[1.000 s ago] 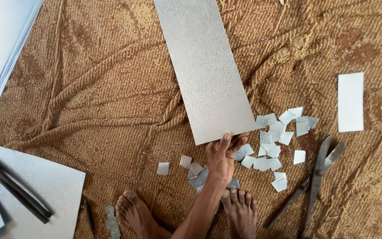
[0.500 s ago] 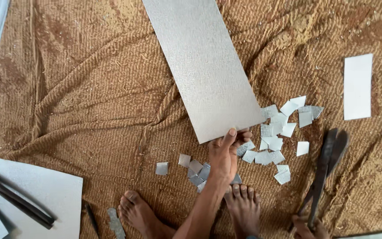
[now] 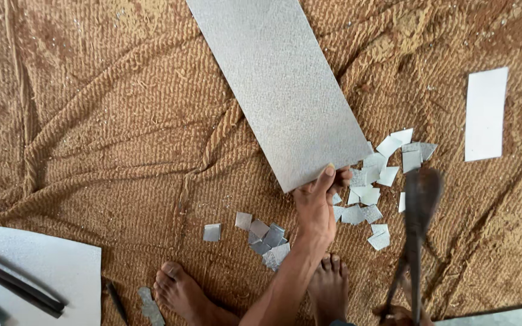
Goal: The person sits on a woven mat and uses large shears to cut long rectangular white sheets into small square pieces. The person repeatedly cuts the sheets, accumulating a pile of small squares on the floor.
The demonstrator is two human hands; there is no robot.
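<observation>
Pinched between thumb and fingers, the long grey sheet (image 3: 279,90) is held by its near corner in the left hand (image 3: 316,205), thumb on top, the fingers curled under the edge; the sheet runs from that hand away toward eleven o'clock and off the top of the view.

Going from the left: at about eight o'clock lies a pale sheet (image 3: 37,271) with dark rods (image 3: 16,287) across it, on the brown woven mat (image 3: 104,133) that covers the floor. Next come a small dark tool (image 3: 116,302) and a grey offcut (image 3: 149,305) beside the person's bare left foot (image 3: 179,293). A scatter of small grey squares (image 3: 261,232) sits just left of the forearm; a second heap of cut pieces (image 3: 388,175) lies to the right of the hand, at roughly three o'clock from it.

Further right, the shears (image 3: 418,205) are blurred. The right hand (image 3: 403,315) shows only at the bottom edge, closed around the handles. I cannot tell whether the blades are apart. A white strip (image 3: 486,115) lies well off at two o'clock.

To my eye, a steady cut wants the sheet held flat and the holding fingers well clear of the blades.
</observation>
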